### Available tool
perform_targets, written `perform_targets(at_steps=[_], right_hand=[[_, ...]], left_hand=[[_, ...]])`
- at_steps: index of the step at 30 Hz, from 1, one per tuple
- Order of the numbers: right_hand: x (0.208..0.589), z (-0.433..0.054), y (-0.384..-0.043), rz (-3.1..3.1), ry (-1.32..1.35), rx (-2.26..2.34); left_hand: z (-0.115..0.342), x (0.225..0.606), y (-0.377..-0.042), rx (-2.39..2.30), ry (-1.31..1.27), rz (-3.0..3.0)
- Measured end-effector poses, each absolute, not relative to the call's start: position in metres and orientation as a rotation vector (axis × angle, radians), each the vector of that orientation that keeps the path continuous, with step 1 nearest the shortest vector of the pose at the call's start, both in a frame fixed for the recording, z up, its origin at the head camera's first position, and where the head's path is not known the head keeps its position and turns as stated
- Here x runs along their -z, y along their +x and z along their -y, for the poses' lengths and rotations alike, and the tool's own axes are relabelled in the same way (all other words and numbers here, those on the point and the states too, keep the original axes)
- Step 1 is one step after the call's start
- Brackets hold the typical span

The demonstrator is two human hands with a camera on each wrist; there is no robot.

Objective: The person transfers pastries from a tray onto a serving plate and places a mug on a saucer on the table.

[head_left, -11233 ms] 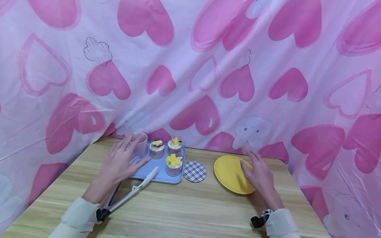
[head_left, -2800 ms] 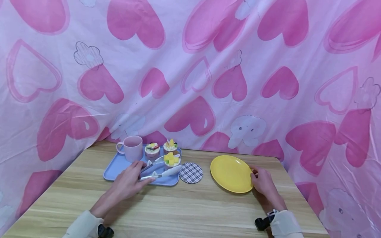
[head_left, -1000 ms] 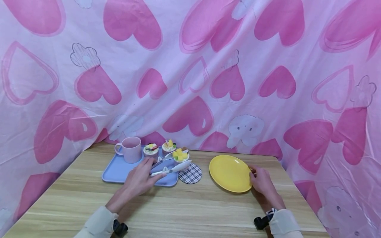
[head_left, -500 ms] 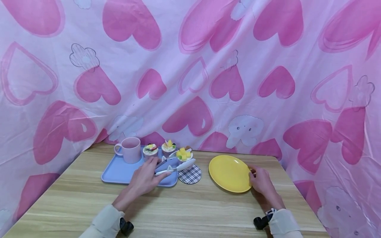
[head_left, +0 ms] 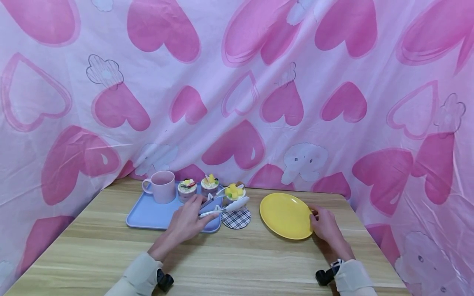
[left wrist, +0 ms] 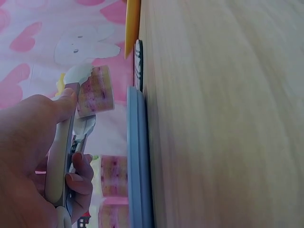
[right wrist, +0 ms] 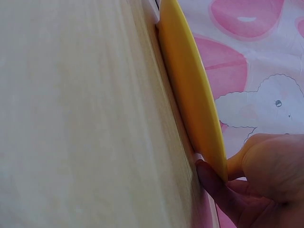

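Note:
In the head view my left hand (head_left: 185,220) grips a pair of metal tongs (head_left: 242,202) with pale tips. Between those tips is a small clear dessert cup (head_left: 235,191) topped with yellow cubes. The left wrist view shows this cup (left wrist: 97,92) raised, its layered side visible, fingers wrapped round the tongs' handle (left wrist: 58,164). The cup hangs above the checked round coaster (head_left: 236,221). On the right, my right hand (head_left: 327,226) pinches the right rim of a yellow plate (head_left: 283,216); the right wrist view has thumb and fingers at the plate's edge (right wrist: 197,95).
A blue tray (head_left: 144,216) lies on the left of the wooden table (head_left: 237,263). It bears a pink mug (head_left: 163,188) and two more dessert cups, one (head_left: 187,190) nearer the mug, the other (head_left: 210,185) farther right. A pink heart-patterned cloth (head_left: 237,94) hangs behind.
From earlier, my left hand took up the tongs and closed them on the yellow-topped cup. Cup and tongs have moved right, off the tray. My right hand took hold of the plate's rim.

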State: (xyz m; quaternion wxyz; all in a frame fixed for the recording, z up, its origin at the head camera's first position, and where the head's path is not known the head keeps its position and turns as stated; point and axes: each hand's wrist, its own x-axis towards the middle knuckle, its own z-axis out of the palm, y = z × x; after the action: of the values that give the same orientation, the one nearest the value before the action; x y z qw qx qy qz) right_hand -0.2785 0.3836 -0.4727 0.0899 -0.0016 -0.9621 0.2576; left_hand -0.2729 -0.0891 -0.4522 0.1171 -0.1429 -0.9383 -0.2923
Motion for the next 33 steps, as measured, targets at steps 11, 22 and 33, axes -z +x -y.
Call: perform_targets(at_steps=[11, 22, 33], right_hand=[[0.474, -0.384, -0.28, 2.857, -0.009, -0.756], [0.474, -0.384, -0.279, 2.849, -0.011, -0.757], [0.473, -0.384, -0.278, 2.845, -0.007, -0.769]], left_hand=[[0.075, 0.454, -0.275, 0.869, -0.429, 2.745], [0.064, 0.455, -0.277, 0.879, -0.456, 2.744], [0.054, 0.457, -0.279, 0.879, -0.483, 2.733]])
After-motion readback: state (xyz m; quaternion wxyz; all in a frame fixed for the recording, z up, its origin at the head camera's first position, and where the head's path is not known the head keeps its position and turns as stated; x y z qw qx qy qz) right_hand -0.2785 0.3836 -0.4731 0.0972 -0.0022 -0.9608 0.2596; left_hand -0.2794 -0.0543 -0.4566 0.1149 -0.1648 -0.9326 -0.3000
